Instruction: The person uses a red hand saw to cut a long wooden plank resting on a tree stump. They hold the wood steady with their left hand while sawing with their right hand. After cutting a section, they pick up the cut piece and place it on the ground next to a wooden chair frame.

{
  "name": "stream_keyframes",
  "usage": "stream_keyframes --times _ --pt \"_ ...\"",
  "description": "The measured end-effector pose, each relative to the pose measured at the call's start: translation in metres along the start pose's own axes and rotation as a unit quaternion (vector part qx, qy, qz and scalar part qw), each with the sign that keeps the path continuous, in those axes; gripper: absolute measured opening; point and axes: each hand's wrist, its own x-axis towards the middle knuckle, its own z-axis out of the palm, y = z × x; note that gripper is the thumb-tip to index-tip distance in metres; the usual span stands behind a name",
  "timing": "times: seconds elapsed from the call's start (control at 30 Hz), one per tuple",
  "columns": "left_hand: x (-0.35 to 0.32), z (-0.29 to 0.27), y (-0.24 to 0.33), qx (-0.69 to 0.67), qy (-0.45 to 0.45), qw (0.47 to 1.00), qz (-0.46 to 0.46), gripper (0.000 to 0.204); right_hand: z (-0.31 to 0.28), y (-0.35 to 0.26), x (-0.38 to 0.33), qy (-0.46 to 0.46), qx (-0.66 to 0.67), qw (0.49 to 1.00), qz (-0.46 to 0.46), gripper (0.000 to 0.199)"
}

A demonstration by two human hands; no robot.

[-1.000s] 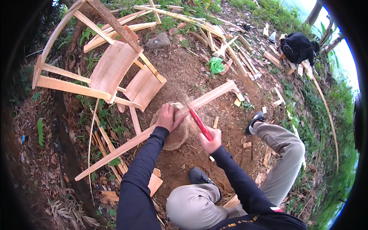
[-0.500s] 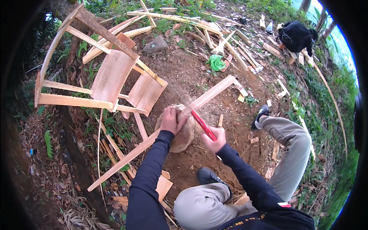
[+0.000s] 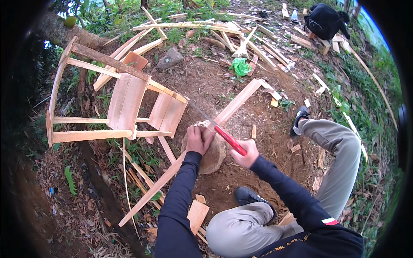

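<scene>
A long, narrow wooden plank (image 3: 237, 100) lies slantwise across a pale chopping stump (image 3: 211, 161). My left hand (image 3: 200, 139) grips the plank over the stump, with the thumb toward the saw. In my right hand (image 3: 245, 153), closed around its red handle, is a handsaw (image 3: 229, 140). Its thin blade crosses the plank just beyond my left hand and points away to the left. The exact contact of its teeth with the wood is too small to make out.
A partly built wooden chair (image 3: 128, 99) lies on its side at the left. Loose wooden strips (image 3: 189, 26) and a green plastic bag (image 3: 240, 67) are farther off. A black backpack (image 3: 325, 21) sits at the far right. My shoes (image 3: 254, 200) rest near the stump.
The saw has slid forward and left across the plank, so more blade shows past it. My left hand stays on the plank. The whole view has shifted slightly.
</scene>
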Motion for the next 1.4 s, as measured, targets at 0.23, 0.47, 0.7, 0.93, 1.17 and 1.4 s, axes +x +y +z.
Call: stream_keyframes --times 0.23,0.47,0.7,0.93,1.17,1.4 --pt "-0.004 0.000 0.000 0.012 0.009 1.000 0.002 0.042 -0.073 -0.028 -0.138 -0.029 -0.021 0.998 0.048 0.002" --pt "-0.005 0.000 -0.001 0.004 -0.001 1.000 -0.004 0.041 -0.008 0.000 -0.006 -0.022 0.013 0.999 0.022 0.015" --pt "-0.009 0.002 -0.006 0.022 0.018 1.000 -0.009 0.042 -0.075 -0.039 -0.138 -0.035 -0.039 0.996 0.078 0.005" --pt "-0.002 0.002 -0.002 0.028 0.019 0.999 0.010 0.039 -0.016 -0.003 -0.034 -0.029 0.006 0.998 0.048 0.020" --pt "-0.012 0.005 -0.009 0.027 0.027 0.999 -0.014 0.041 -0.068 -0.033 -0.104 -0.042 -0.002 0.995 0.089 0.006" --pt "-0.002 0.004 -0.001 0.029 0.017 0.999 0.015 0.041 -0.025 0.004 -0.044 -0.029 -0.036 0.998 0.045 0.017"
